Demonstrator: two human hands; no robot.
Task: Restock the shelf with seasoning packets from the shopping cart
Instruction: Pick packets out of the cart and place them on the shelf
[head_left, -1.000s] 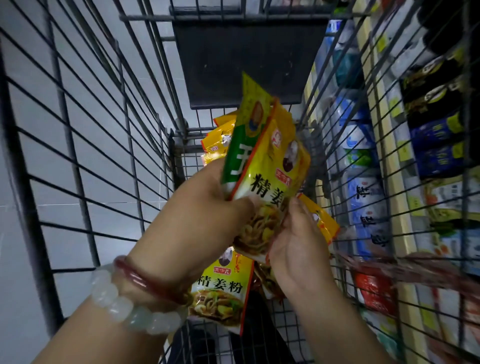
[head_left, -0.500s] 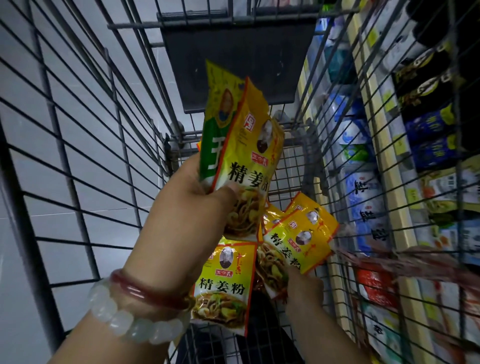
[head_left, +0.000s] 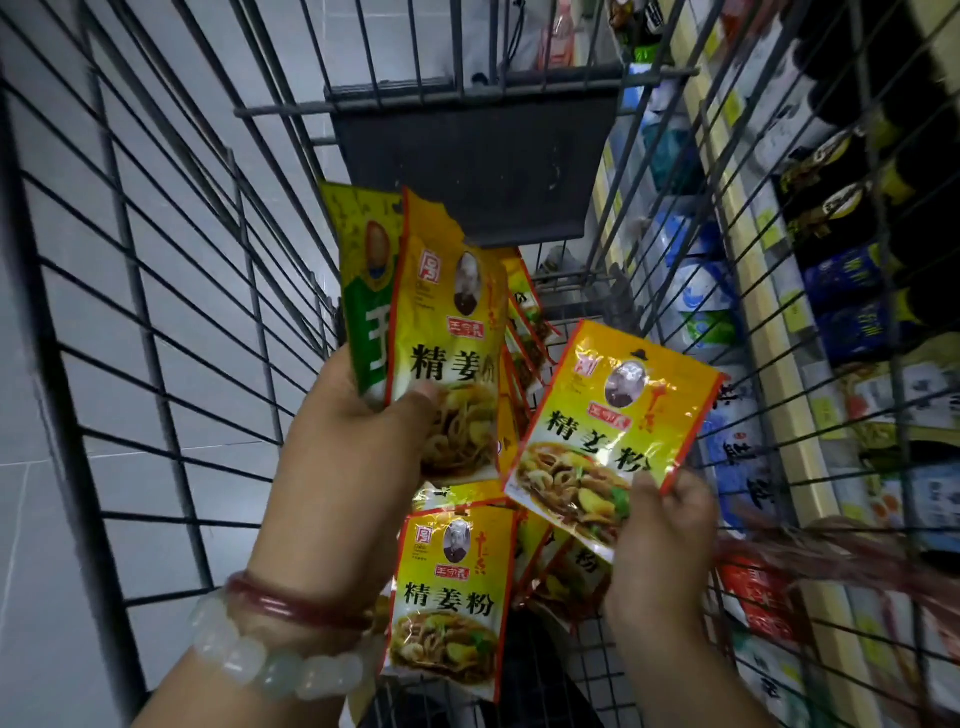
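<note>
Inside the wire shopping cart (head_left: 156, 322), my left hand (head_left: 353, 457) grips a stack of seasoning packets (head_left: 447, 332): a yellow one in front, a green-and-yellow one behind it, with more yellow edges showing to the right. My right hand (head_left: 660, 540) pinches the lower corner of a single yellow seasoning packet (head_left: 608, 436), tilted, just right of the stack. More yellow packets (head_left: 447, 597) lie loose in the cart under both hands. The shelf (head_left: 769, 322) stands to the right, behind the cart's wire side.
A dark flap (head_left: 478, 166) hangs at the cart's far end. The shelf rows hold blue-and-white bags (head_left: 701, 291), dark bottles (head_left: 841, 171) and red packs (head_left: 753, 592). A red net bag (head_left: 810, 545) hangs at the cart's right side. Grey floor tiles show at left.
My right hand has lifted one yellow packet from the pile in the cart up beside the stack. My left hand kept its stack, now slightly higher.
</note>
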